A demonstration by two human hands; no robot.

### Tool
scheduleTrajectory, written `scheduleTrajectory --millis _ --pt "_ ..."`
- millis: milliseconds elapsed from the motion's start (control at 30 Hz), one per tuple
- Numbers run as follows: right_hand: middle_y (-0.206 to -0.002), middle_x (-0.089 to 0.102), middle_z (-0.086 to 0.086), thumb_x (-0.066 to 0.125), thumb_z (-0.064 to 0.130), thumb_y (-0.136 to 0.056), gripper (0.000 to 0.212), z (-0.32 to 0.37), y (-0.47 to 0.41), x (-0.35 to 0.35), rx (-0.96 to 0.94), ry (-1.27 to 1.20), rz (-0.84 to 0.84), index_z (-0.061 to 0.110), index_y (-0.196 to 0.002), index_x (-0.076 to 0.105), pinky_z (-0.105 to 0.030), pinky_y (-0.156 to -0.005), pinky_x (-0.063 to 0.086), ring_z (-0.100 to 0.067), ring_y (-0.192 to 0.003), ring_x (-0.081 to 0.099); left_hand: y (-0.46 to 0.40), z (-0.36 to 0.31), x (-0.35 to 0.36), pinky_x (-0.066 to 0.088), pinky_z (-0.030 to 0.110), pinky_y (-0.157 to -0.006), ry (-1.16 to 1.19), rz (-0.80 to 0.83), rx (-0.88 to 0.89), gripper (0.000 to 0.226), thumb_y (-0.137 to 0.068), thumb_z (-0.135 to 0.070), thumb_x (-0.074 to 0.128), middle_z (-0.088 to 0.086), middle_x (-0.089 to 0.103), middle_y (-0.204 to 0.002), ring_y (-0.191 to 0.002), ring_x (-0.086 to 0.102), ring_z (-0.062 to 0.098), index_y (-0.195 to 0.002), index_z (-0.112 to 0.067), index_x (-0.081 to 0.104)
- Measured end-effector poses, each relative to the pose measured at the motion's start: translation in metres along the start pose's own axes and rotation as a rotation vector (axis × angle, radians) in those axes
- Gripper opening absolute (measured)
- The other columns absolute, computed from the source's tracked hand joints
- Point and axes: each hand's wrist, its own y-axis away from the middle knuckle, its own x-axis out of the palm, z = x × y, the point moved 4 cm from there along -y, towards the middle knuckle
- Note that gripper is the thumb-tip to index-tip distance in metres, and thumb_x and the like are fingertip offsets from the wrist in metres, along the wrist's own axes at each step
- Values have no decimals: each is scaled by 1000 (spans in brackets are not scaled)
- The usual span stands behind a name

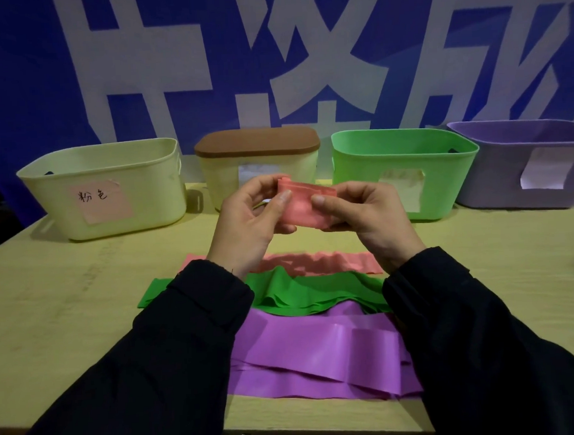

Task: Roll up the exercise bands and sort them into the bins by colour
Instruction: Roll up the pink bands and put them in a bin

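We hold the pink roll (306,204) above the worktop (67,295), left hand (246,219) and right hand (368,213) both pinching it, its long axis left-right. The pink-labelled bin (108,190) lies far left, nearer our left hand.

Bare hands, 2 long black sleeves (172,339)

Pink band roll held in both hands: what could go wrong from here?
1. The pink roll is only pinched at its sides by the left hand and right hand; loosening either grip could let it unroll.
2. The cream bin with the pink label sits far left, so the roll could easily land in the nearer green bin.
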Motion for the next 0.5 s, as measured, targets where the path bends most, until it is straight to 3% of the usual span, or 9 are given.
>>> scheduleTrajectory --millis 100,200,367,500 --pt "-70 72 -7 77 13 -84 11 1 1 2 -20 10 -10 3 -86 74 -30 -63 58 -18 -65 67 2 0 4 58 28 -65 46 46 -3 25 -103 -8 52 6 67 -114 -89 70 17 -123 -20 62" --pt "-71 72 -10 76 14 -84 10 2 2 5 -50 30 5 4 -84 74 -31 -63 57 -20 -65 65 4 -2 4 53 31 -62 84 72 22 24 -102 -13 54 0 68 -102 -80 63 22 -117 -28 65" --pt "-72 72 -5 73 11 -87 7 2 1 5 -57 10 36 4 -90 72 -30 -65 56 -16 -65 66 3 -5 2 51 25 -56 58 37 22 24 -93 -9 67 0 72 -95 -69 60 19 -114 -18 60" --pt "-70 73 -2 72 8 -87 5 3 1 5 -67 -45 25 10 -91 70 -29 -65 57 -13 -62 67 3 -5 1 58 26 -65 91 40 17 20 -95 -8 65 8 70 -111 -87 73 23 -115 -10 63"
